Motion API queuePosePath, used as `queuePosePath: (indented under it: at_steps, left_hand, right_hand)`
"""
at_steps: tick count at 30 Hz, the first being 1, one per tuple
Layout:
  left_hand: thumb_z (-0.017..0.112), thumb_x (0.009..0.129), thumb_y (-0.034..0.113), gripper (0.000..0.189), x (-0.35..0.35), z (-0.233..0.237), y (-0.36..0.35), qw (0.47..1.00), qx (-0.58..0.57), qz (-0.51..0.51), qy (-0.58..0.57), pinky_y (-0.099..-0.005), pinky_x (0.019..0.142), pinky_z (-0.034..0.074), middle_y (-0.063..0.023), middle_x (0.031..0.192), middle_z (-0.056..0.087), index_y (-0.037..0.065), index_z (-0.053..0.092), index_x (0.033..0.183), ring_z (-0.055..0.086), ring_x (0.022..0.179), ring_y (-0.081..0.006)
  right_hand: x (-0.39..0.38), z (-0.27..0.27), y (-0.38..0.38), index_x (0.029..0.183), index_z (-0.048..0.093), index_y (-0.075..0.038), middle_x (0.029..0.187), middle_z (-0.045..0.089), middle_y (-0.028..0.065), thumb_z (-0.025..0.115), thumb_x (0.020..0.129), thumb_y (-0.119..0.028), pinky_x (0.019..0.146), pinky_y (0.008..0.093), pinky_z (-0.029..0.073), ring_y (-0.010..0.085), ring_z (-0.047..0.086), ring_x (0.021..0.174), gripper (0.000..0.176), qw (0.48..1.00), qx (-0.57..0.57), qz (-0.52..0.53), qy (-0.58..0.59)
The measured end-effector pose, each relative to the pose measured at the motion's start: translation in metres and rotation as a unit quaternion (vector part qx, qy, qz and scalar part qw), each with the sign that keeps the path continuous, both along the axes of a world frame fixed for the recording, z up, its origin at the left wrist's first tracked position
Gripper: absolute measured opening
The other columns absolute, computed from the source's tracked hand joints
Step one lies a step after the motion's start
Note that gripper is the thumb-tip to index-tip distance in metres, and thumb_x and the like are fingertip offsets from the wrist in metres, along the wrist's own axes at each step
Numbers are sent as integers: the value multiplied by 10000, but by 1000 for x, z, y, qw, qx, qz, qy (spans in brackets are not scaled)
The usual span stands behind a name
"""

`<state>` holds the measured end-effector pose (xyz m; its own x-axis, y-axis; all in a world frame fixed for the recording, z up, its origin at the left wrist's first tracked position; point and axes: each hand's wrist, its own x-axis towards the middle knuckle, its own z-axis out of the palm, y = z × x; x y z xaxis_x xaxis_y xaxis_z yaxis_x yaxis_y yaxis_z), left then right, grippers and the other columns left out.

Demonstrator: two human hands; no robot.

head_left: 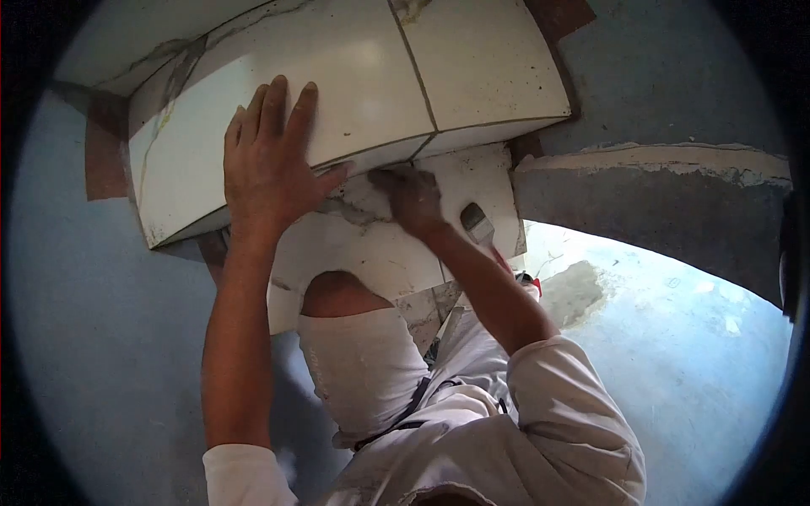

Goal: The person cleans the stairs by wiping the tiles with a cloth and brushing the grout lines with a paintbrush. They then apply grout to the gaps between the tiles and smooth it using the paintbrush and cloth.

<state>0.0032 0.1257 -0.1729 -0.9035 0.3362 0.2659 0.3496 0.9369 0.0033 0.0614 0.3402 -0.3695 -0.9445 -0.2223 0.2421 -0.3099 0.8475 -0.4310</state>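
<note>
My left hand [272, 164] lies flat with its fingers spread on the white tiled step [363, 97], near its front edge. Just under that edge, to the right, my right hand [411, 196] is bent against the lower marbled tile [354, 244]. Its fingers are curled and blurred, and whatever they may hold cannot be made out. A paintbrush [478, 226] with dark bristles and a red handle rests on the lower tile, right of my right hand.
A blue-grey wall [110, 278] rises at the left. On the right are a dark curved wall edge [658, 211] with a rough plaster strip [650, 158] and a bright, stained floor [675, 337]. My knee [342, 295] is against the lower step.
</note>
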Motion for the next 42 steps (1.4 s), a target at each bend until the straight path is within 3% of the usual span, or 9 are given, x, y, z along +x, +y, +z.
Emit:
queuePosePath:
  at_steps: [7,11,13,17,19,21,24,32,42]
  left_hand:
    - [822,599,461,941,-1,-2,2,1000,23,10,5,-471,1086,330,-132,1423,405,174,420,1399,384,1332,-297]
    - [800,600,503,931,1,-6,-1,999,28,-3,18,-473,1089,318,-144,1415,417,181,444,1398,403,1317,-313]
    - [793,608,514,929,1,-6,-3,1000,21,4,18,-475,1094,312,-144,1418,414,182,440,1401,397,1323,-311]
    - [789,613,518,924,-1,-7,-3,1000,23,8,13,-484,1095,309,-147,1423,408,180,437,1398,383,1332,-316]
    - [798,608,506,928,1,-10,-4,1000,22,14,10,-487,1088,318,-145,1421,408,180,433,1397,382,1328,-327]
    - [791,612,517,926,-1,-13,-1,999,43,2,17,-482,1106,295,-156,1413,415,179,435,1397,375,1334,-320]
    - [783,611,535,939,0,-25,1,997,73,2,9,-485,1121,268,-164,1422,408,179,428,1404,367,1342,-315]
    - [779,623,578,899,3,-27,-9,995,89,42,27,-455,1151,244,-118,1432,409,195,477,1378,356,1359,-262]
    - [774,655,554,815,4,-18,-14,997,66,27,-5,-446,1116,296,-101,1379,447,157,524,1322,396,1311,-232]
  right_hand:
    - [6,-18,19,1149,665,-158,1036,669,103,548,831,-127,898,455,419,304,572,1052,339,987,26,-132,-93]
    - [22,-7,-49,1162,638,-106,1052,653,156,556,819,-114,922,461,415,317,578,1028,352,999,21,-31,-18]
    - [14,18,-57,1186,609,-81,1111,627,180,551,827,-119,957,468,403,326,563,1067,366,989,-90,-32,-113]
    - [14,-7,5,1221,579,-52,1185,601,173,544,861,-201,993,491,374,334,530,1134,390,982,174,19,-72]
    - [7,-23,37,1236,577,-44,1183,601,182,578,846,-205,1017,471,365,353,525,1136,422,989,142,11,48]
    - [4,-1,37,1239,573,-36,1193,597,183,590,828,-157,1021,463,368,355,525,1137,429,997,69,24,9]
    - [8,-17,-6,1263,546,-12,1238,577,191,596,777,-18,1015,453,385,377,524,1132,489,993,-3,116,10]
    - [17,-7,-217,1268,490,-14,1294,514,206,532,895,-188,1017,434,363,338,482,1183,413,958,-43,275,-69]
    - [4,4,-70,1367,393,-24,1398,439,170,554,939,-373,1069,442,289,307,398,1293,575,958,94,149,-229]
